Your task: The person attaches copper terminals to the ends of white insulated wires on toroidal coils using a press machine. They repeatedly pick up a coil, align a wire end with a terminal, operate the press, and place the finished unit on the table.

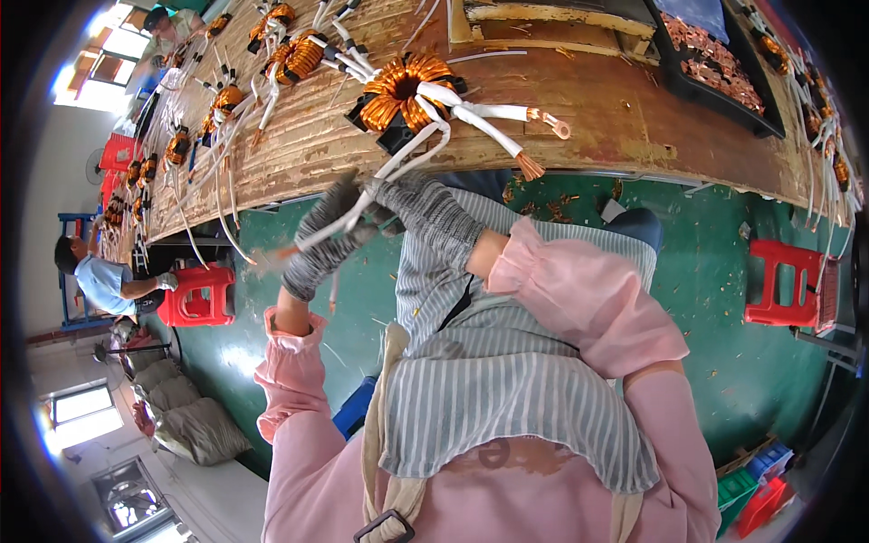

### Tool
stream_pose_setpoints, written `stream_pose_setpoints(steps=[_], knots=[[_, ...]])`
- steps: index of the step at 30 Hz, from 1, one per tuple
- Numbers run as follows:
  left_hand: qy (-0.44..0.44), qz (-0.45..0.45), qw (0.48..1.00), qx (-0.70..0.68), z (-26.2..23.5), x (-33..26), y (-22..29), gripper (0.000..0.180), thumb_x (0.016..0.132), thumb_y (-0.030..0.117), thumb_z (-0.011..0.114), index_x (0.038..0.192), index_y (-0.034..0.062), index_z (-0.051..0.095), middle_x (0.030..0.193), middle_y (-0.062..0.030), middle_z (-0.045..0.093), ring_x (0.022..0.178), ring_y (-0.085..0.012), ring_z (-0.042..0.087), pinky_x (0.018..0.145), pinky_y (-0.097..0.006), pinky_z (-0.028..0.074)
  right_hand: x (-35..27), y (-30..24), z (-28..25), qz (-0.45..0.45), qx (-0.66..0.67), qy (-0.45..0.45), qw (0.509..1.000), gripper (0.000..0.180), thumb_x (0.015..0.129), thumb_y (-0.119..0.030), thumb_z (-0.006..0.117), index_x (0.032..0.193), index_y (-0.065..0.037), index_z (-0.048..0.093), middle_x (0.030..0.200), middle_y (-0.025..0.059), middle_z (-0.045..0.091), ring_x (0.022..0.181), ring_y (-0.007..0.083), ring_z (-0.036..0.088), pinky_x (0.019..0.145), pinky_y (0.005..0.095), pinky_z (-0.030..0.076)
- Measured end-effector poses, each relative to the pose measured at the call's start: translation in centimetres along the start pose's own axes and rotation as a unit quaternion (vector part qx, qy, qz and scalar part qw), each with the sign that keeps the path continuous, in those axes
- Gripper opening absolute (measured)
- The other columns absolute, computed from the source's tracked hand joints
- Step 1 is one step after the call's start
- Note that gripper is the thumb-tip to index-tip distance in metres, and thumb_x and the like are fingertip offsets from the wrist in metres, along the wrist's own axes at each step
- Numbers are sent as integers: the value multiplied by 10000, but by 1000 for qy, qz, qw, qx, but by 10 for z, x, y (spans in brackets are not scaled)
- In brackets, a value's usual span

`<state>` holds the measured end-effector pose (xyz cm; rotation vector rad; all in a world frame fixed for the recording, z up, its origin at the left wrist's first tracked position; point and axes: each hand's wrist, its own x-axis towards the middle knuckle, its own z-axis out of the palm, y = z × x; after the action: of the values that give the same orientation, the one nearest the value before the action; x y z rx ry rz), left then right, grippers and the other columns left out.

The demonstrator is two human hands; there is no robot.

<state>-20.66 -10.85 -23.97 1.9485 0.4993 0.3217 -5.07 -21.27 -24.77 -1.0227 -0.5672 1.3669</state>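
Here both gloved hands, left hand [319, 242] and right hand [425, 210], pinch one white sleeved lead [398, 163] off the copper coil [405, 89]

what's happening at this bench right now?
A person in grey knit gloves and pink sleeve covers is working a white-sleeved lead of a copper-wound toroid coil at the edge of a worn wooden bench. The left hand and right hand both grip the lead just off the bench edge. More coils lie down the bench, a black tray of copper bits sits further along, and another person sits at the far end.
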Motion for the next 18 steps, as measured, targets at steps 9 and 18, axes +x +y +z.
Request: stream_pose_setpoints(steps=[9, 18], knots=[[-269, -111, 953, 89, 0, -23, 11, 574, 666, 250, 721, 1148, 38, 493, 1057, -119, 567, 951, -231, 547, 836, -333, 429, 14, 65, -23, -133, -101, 81, 983, 301, 799, -322, 578, 713, -34, 560, 555, 101, 533, 467, 212, 496, 449, 333, 391], [2, -169, 930, -327, -20, 26, 22, 666, 812, 445, 499, 1250, -21, 316, 1100, -188, 513, 927, -291, 560, 794, -381, 471, -23, 34, -9, -243, -196, 85, 946, 235, 824, -269, 530, 808, -40, 576, 617, 124, 551, 515, 256, 536, 447, 359, 413]])
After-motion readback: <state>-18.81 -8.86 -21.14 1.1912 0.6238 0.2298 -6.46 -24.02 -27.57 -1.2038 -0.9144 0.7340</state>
